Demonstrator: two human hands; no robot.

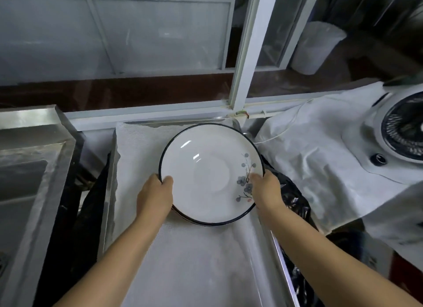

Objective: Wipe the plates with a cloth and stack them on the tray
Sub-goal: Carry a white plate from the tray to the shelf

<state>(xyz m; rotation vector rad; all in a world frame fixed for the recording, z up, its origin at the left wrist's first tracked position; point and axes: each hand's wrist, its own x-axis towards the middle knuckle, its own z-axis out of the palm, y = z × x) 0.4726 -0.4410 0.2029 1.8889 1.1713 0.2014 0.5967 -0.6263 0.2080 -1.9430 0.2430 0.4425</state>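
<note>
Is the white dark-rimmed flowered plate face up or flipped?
Face up: the white dark-rimmed flowered plate shows its hollow and flower print, both hands gripping its rim.

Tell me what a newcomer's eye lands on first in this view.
First, the round white plate with a dark rim and blue flower sprig at centre, gripped at its edges by the left hand and right hand. It sits over the cloth-lined metal tray. At far right, a white fan with a dark grille lies on crumpled white sheeting.
</note>
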